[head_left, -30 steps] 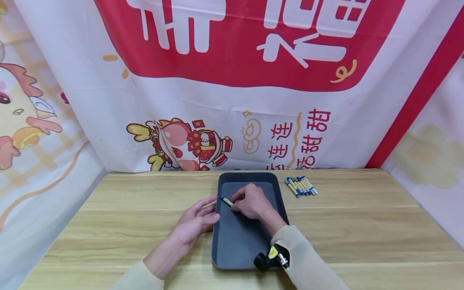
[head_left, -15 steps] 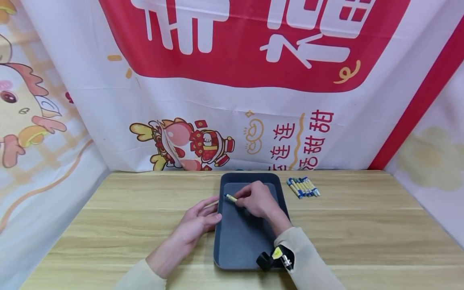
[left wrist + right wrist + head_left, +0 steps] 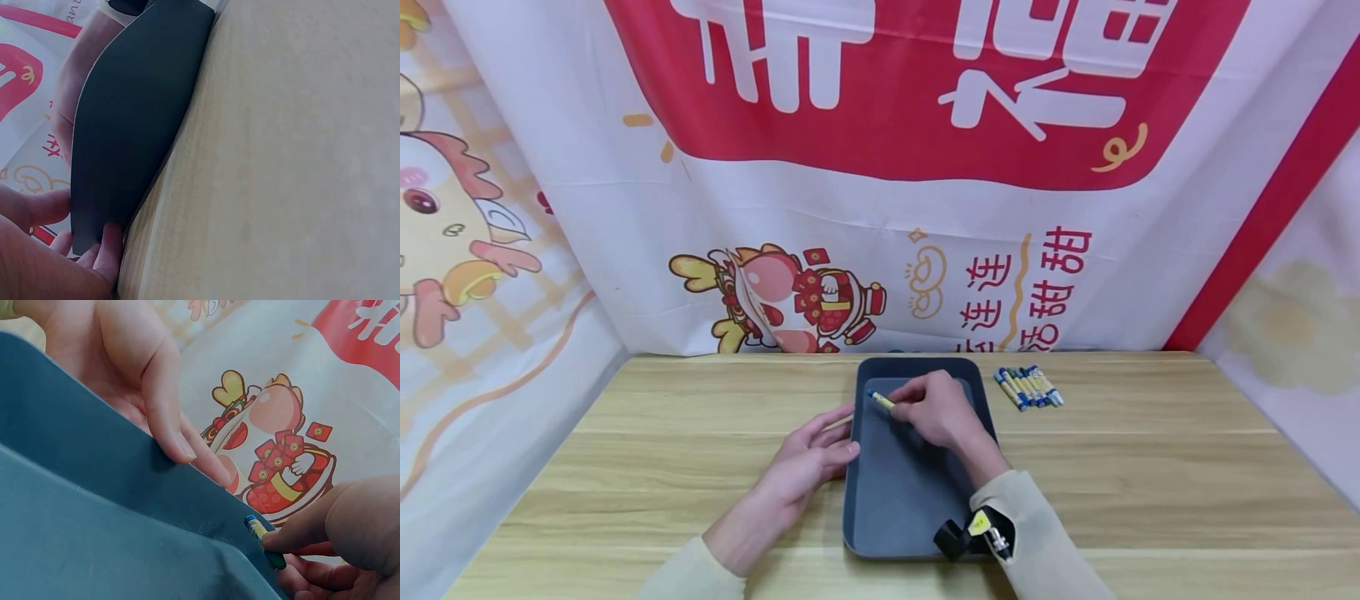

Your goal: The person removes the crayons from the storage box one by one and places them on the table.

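My right hand (image 3: 942, 410) pinches a short crayon (image 3: 881, 400) between thumb and fingers, over the far left part of a dark grey tray (image 3: 910, 508). The crayon has a yellow wrapper and a blue end; in the right wrist view its other end (image 3: 275, 559) looks green. At the tray's left side, my left hand (image 3: 808, 458) rests with fairly straight fingers against the outer wall. Its thumb (image 3: 169, 425) touches the rim. The left wrist view shows fingertips (image 3: 111, 240) on the outside of that wall.
Several similar crayons (image 3: 1028, 387) lie side by side on the wooden table (image 3: 1150, 475), right of the tray's far end. A printed cloth (image 3: 880, 208) hangs behind the table. A small black camera (image 3: 953, 540) on the right wrist sits over the tray's near right corner.
The right hand has moved slightly away from me and right with the crayon, which has shifted off the tray's left wall. The left hand keeps its place at the tray.
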